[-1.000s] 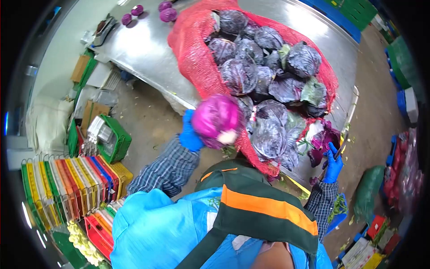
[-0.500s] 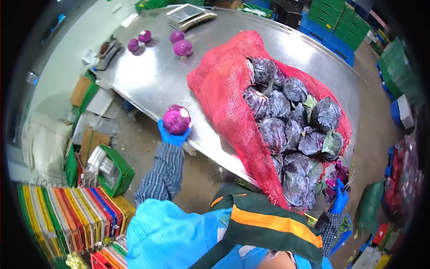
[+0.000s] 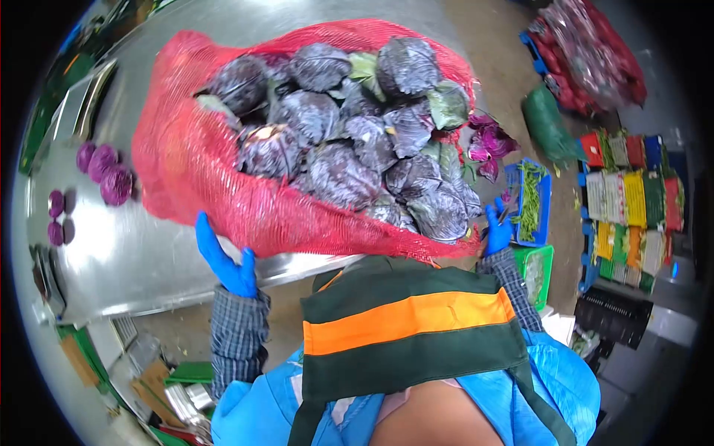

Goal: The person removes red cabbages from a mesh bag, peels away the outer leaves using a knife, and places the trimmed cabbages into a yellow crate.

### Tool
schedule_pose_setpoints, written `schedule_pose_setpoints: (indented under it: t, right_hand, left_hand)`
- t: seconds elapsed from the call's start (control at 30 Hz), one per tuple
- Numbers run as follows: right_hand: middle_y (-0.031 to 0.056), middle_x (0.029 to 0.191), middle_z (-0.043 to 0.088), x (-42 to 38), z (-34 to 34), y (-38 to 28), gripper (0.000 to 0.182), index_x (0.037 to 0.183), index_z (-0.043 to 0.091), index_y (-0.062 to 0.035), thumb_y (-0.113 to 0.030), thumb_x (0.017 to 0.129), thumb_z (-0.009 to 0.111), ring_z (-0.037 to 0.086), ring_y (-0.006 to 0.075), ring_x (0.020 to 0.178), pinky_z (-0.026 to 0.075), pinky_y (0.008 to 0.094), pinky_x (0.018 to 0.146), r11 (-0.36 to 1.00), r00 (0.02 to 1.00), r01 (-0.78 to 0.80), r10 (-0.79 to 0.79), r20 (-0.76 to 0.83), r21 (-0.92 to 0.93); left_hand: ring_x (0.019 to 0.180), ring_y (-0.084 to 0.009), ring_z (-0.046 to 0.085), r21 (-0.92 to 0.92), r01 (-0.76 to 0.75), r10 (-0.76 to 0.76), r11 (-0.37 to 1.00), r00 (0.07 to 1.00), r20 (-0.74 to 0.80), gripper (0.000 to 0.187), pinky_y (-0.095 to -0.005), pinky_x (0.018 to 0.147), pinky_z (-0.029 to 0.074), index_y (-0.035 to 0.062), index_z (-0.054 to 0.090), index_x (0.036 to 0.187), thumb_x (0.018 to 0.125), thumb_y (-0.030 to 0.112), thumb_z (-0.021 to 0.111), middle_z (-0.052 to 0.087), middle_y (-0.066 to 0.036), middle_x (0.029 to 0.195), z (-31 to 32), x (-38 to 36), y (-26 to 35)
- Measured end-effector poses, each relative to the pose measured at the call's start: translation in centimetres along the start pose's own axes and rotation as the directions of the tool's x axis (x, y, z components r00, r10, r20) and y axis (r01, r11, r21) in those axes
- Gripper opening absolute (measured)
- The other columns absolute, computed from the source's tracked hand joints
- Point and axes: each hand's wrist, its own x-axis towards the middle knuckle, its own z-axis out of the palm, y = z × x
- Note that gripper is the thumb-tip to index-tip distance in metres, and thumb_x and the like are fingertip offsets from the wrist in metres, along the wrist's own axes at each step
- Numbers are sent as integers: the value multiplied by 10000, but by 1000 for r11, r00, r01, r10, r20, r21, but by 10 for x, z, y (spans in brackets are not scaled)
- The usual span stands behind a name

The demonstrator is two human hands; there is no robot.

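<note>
My left hand (image 3: pixel 229 260), in a blue glove, has its fingers stretched out and holds nothing. It is at the lower left edge of a red mesh sack (image 3: pixel 178 141), by the table's near edge. The open sack is full of dark red cabbages (image 3: pixel 335 175) with loose outer leaves. My right hand (image 3: pixel 498 229), also gloved in blue, is at the sack's right end, closed around a thin metal tool whose kind I cannot make out. Purple leaves (image 3: pixel 489 145) hang just beyond it. Several trimmed, shiny red cabbages (image 3: pixel 116 185) sit on the table at the left.
The steel table (image 3: pixel 111 275) carries the sack and a scale (image 3: pixel 74 108) at far left. To the right are a blue crate with green vegetables (image 3: pixel 529 201), a green crate (image 3: pixel 534 275), a green sack (image 3: pixel 549 123) and stacked colourful crates (image 3: pixel 632 201). Boxes stand at lower left.
The trimmed red cabbage has left my left hand, which is now open beside the sack. One more trimmed cabbage shows on the table. My view has turned to the right.
</note>
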Motion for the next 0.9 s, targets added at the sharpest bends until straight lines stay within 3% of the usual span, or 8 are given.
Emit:
schedule_pose_setpoints:
  t: [0.03, 0.1, 0.17, 0.2, 0.27, 0.4, 0.63, 0.9]
  right_hand:
    - [32, 906, 558, -28, 13, -5, 568, 1274, 483, -57, -45, 761, 725, 536, 96, 740, 433, 220, 568, 953, 998, 10, -29, 59, 304]
    - [80, 987, 555, -62, 30, 22, 537, 1249, 501, -25, -64, 759, 719, 537, 106, 867, 465, 236, 602, 950, 991, -117, 93, 95, 290]
    - [94, 997, 608, -66, 38, 90, 512, 1229, 502, 22, -128, 777, 692, 568, 130, 853, 473, 274, 706, 992, 994, 84, -76, 84, -97]
    - [103, 1027, 620, -86, 48, 13, 501, 1230, 498, 31, -102, 780, 672, 586, 165, 878, 463, 306, 788, 956, 965, -203, 159, 210, 211]
    - [92, 1087, 591, -84, 64, -1, 450, 1193, 510, 39, -83, 783, 651, 572, 192, 958, 455, 340, 832, 826, 964, -248, 158, 216, 506]
    - [102, 1142, 575, -47, 69, 33, 522, 1260, 469, 48, -159, 823, 666, 541, 209, 1034, 418, 332, 921, 795, 901, -410, 428, 64, 446]
    - [113, 1259, 525, 33, 63, 22, 556, 1304, 442, 51, -143, 830, 658, 492, 222, 1150, 368, 354, 1002, 701, 890, -449, 296, 346, 554]
    - [93, 1088, 605, 102, 97, -2, 491, 1179, 566, 23, -195, 777, 743, 565, 194, 986, 440, 332, 888, 841, 977, -185, 102, 187, 508]
  left_hand:
    - [1337, -372, 272, 20, -20, 19, 1000, 999, 38, 1005, -499, 1093, 210, 58, 240, 1444, 699, 529, 725, 269, -183, 1464, 2, -5, 7]
    - [1334, -391, 270, 9, -152, 151, 988, 985, 88, 1030, -525, 1087, 207, 65, 254, 1438, 671, 551, 739, 279, -189, 1456, 9, -10, 8]
    - [1325, -423, 269, 101, -334, 319, 937, 938, 136, 1064, -573, 1069, 209, 80, 277, 1430, 627, 592, 752, 292, -197, 1445, 14, -7, -1]
    - [1321, -436, 269, 194, -399, 374, 896, 914, 156, 1073, -596, 1058, 215, 89, 287, 1427, 612, 611, 751, 294, -200, 1443, 17, -2, -5]
    - [1280, -462, 305, 190, -409, 387, 892, 911, 142, 1000, -610, 1036, 253, 102, 320, 1411, 658, 631, 710, 321, -202, 1415, 19, 1, -6]
    - [1258, -465, 325, 182, -370, 367, 911, 929, 52, 937, -626, 1020, 262, 125, 356, 1389, 686, 663, 663, 352, -197, 1379, 32, -5, -9]
    - [1275, -454, 302, 274, -285, 303, 919, 952, -26, 901, -649, 1012, 247, 181, 363, 1378, 673, 624, 707, 332, -173, 1382, 60, -9, 23]
    - [1292, -436, 260, 195, -221, 234, 956, 971, -46, 912, -615, 1035, 197, 153, 386, 1356, 610, 460, 812, 313, -184, 1393, 102, -3, 49]
